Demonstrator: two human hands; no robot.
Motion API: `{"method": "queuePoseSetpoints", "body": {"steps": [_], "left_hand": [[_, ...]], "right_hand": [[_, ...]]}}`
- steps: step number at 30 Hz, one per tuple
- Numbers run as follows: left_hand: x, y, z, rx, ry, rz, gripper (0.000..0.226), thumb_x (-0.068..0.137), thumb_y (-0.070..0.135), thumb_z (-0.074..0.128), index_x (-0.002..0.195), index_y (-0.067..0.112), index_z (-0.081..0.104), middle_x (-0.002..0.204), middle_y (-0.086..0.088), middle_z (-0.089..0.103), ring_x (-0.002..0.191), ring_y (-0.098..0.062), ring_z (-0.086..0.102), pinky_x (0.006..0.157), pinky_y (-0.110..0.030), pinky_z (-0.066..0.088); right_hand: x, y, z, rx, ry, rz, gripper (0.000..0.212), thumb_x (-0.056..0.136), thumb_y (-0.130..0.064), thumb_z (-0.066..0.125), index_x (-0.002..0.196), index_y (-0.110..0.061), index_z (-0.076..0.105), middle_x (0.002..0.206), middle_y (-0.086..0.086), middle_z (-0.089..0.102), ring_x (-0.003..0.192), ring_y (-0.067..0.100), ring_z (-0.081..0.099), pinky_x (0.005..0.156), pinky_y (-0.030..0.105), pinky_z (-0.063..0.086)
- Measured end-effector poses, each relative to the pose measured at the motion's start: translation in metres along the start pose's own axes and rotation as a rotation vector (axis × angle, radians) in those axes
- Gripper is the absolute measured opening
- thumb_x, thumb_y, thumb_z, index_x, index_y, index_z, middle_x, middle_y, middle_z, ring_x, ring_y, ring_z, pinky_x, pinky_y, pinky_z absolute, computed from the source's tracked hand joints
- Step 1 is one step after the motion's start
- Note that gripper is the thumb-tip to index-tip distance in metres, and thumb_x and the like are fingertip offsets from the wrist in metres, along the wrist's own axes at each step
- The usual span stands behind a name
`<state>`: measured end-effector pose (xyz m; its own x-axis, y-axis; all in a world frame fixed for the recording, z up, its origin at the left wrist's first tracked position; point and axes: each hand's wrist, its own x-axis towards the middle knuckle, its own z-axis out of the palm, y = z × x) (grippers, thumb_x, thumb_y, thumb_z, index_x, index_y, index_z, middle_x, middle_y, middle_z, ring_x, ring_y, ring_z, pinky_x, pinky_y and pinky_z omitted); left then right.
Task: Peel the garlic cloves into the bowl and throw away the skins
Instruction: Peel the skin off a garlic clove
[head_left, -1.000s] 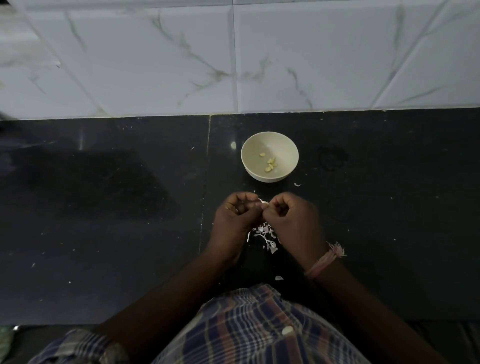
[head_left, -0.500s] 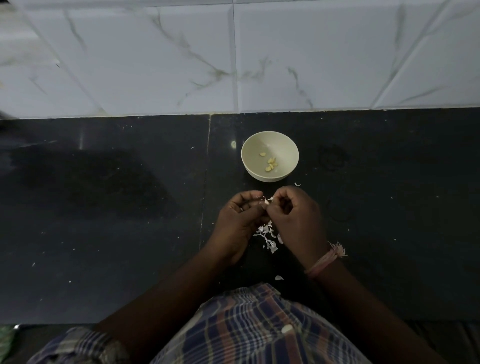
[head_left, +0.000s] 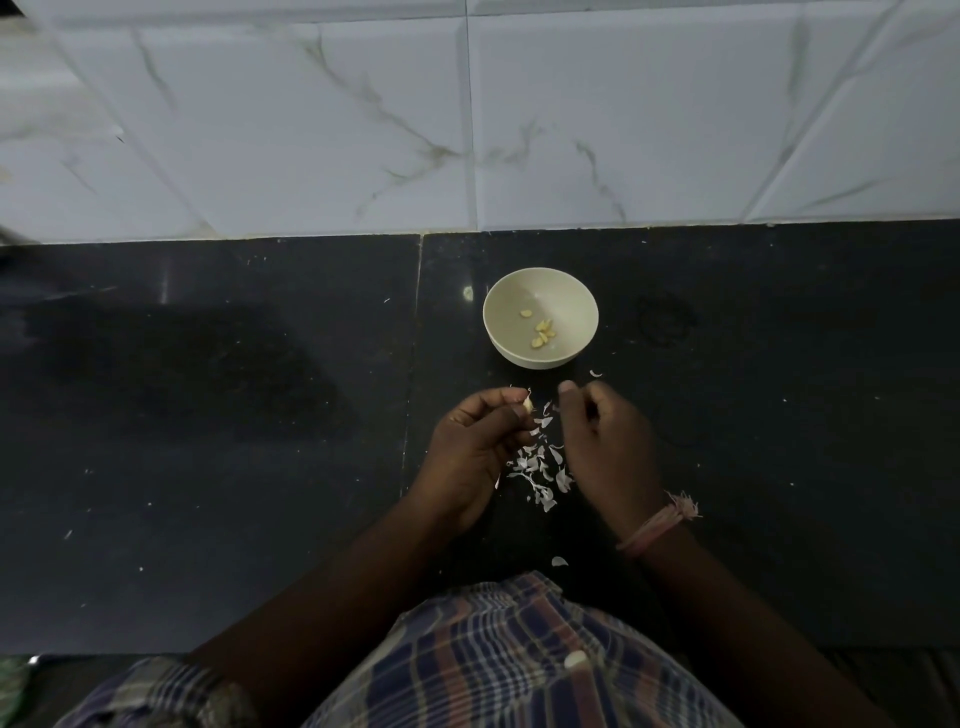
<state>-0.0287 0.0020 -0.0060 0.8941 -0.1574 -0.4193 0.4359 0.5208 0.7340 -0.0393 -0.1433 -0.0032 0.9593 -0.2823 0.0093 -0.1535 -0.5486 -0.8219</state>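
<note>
A cream bowl (head_left: 540, 280) stands on the black counter (head_left: 260, 441) and holds several peeled garlic cloves (head_left: 543, 332). Just in front of it, my left hand (head_left: 467, 452) pinches a pale garlic clove (head_left: 528, 404) at its fingertips. My right hand (head_left: 605, 447) hovers a little to the right of it, fingers loosely curled, with nothing visible in them. A heap of white garlic skins (head_left: 540, 467) lies on the counter between the two hands.
A white marbled tile wall (head_left: 467, 119) rises behind the counter. Stray skin flakes lie near the bowl (head_left: 596, 373) and by the front edge (head_left: 559, 561). Another pale piece (head_left: 575, 660) rests on my checked shirt.
My hands were joined around the clove and have now drawn apart. The right hand moved right and let go, and the clove stays in the left. More skin flakes lie between them.
</note>
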Motion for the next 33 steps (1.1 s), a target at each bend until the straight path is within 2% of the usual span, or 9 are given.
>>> {"method": "queuePoseSetpoints", "body": {"steps": [2,4,6,12,16,20,25,29,33], "left_hand": [[0.000,0.000,0.000,-0.007,0.007,-0.004,0.016,0.094,-0.006,0.058,0.102,0.001,0.070,0.085,-0.009,0.070,0.075,-0.014,0.067,0.067,-0.021,0.056],[0.001,0.000,-0.002,-0.016,0.019,-0.015,0.015,0.094,-0.005,0.059,0.103,0.001,0.070,0.088,-0.011,0.071,0.080,-0.017,0.069,0.071,-0.024,0.058],[0.001,0.000,-0.004,-0.038,0.025,-0.029,0.014,0.094,-0.004,0.060,0.104,0.000,0.069,0.094,-0.015,0.071,0.087,-0.021,0.072,0.075,-0.028,0.060],[0.003,0.000,-0.003,-0.016,0.027,0.011,0.016,0.093,-0.007,0.061,0.107,-0.005,0.067,0.094,-0.017,0.071,0.083,-0.021,0.072,0.074,-0.026,0.059],[0.004,0.000,-0.002,-0.017,0.039,0.035,0.018,0.090,-0.008,0.064,0.107,-0.003,0.065,0.092,-0.016,0.072,0.081,-0.020,0.072,0.073,-0.025,0.059],[0.003,0.001,-0.004,-0.055,0.038,0.031,0.021,0.089,-0.007,0.064,0.110,-0.002,0.063,0.089,-0.013,0.074,0.080,-0.019,0.073,0.073,-0.024,0.059],[0.003,-0.002,-0.003,-0.053,0.043,0.021,0.024,0.087,-0.008,0.065,0.110,0.000,0.064,0.096,-0.018,0.072,0.083,-0.023,0.071,0.084,-0.034,0.058],[0.003,-0.003,-0.001,-0.090,0.052,0.019,0.026,0.081,-0.002,0.070,0.106,0.001,0.064,0.091,-0.017,0.070,0.078,-0.023,0.071,0.074,-0.032,0.061],[0.003,-0.004,-0.003,-0.093,0.036,0.012,0.028,0.078,0.003,0.072,0.105,0.001,0.067,0.096,-0.018,0.073,0.086,-0.028,0.072,0.081,-0.036,0.060]], "right_hand": [[0.001,0.001,0.002,0.011,-0.008,-0.036,0.030,0.100,-0.032,0.059,0.075,-0.018,0.054,0.064,-0.006,0.055,0.060,0.005,0.053,0.057,0.024,0.040],[0.002,0.002,0.004,0.085,-0.053,-0.030,0.006,0.096,-0.021,0.064,0.091,-0.022,0.061,0.082,-0.010,0.065,0.077,-0.001,0.061,0.067,0.016,0.046],[0.001,0.003,0.006,0.099,-0.074,-0.058,0.015,0.093,-0.012,0.065,0.100,-0.025,0.065,0.096,-0.012,0.067,0.089,-0.003,0.062,0.076,0.013,0.049],[0.003,0.001,0.004,0.195,-0.117,-0.123,0.021,0.096,-0.012,0.062,0.113,-0.021,0.072,0.110,-0.010,0.071,0.104,0.004,0.067,0.091,0.031,0.056],[0.002,-0.001,0.004,0.172,-0.124,-0.174,0.018,0.094,-0.007,0.065,0.106,-0.018,0.074,0.103,-0.009,0.072,0.099,0.006,0.068,0.089,0.036,0.057],[0.000,0.002,0.007,0.138,-0.109,-0.148,0.013,0.093,-0.010,0.065,0.100,-0.018,0.072,0.095,-0.009,0.071,0.090,0.005,0.068,0.083,0.037,0.058],[-0.003,-0.004,0.009,0.137,-0.086,-0.110,0.007,0.092,-0.015,0.067,0.095,-0.020,0.071,0.088,-0.009,0.071,0.081,0.004,0.069,0.077,0.037,0.059],[-0.004,-0.004,0.012,0.082,-0.047,-0.152,0.005,0.087,-0.019,0.071,0.092,-0.020,0.072,0.085,-0.008,0.070,0.078,0.007,0.068,0.073,0.040,0.058],[-0.003,-0.008,0.012,0.031,0.000,-0.209,0.005,0.083,-0.014,0.072,0.087,-0.017,0.071,0.082,-0.006,0.068,0.074,0.009,0.065,0.069,0.039,0.056]]}}
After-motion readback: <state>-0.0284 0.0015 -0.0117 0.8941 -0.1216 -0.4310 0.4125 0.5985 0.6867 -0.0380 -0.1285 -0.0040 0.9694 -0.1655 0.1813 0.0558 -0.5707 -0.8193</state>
